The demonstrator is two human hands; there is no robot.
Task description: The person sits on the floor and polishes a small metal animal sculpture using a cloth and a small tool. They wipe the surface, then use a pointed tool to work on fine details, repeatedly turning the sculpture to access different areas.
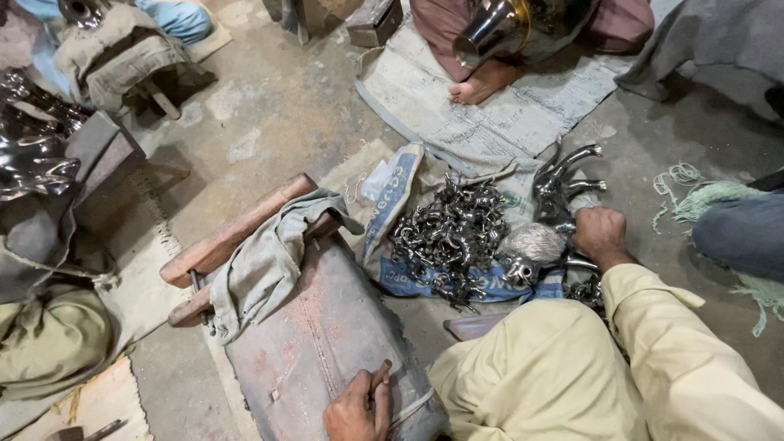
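My left hand [358, 410] rests at the near end of a rusty metal workbench [314, 327] and is closed around a small wooden-handled tool [380, 376]. My right hand [602, 234] reaches out to the right and grips a shiny metal animal figure [559, 189] lying on its side, legs pointing away. A ball of steel wool [531, 242] lies just left of that hand. A heap of several small polished metal parts [449, 237] sits on a printed sack [392, 204] left of the figure.
A grey rag [265, 261] drapes over wooden bars [233, 233] at the bench's far end. Another person's bare foot [482, 82] and a polished metal vessel [494, 31] are at the top. Shiny castings [33, 159] lie far left; green twine [694, 192] lies right.
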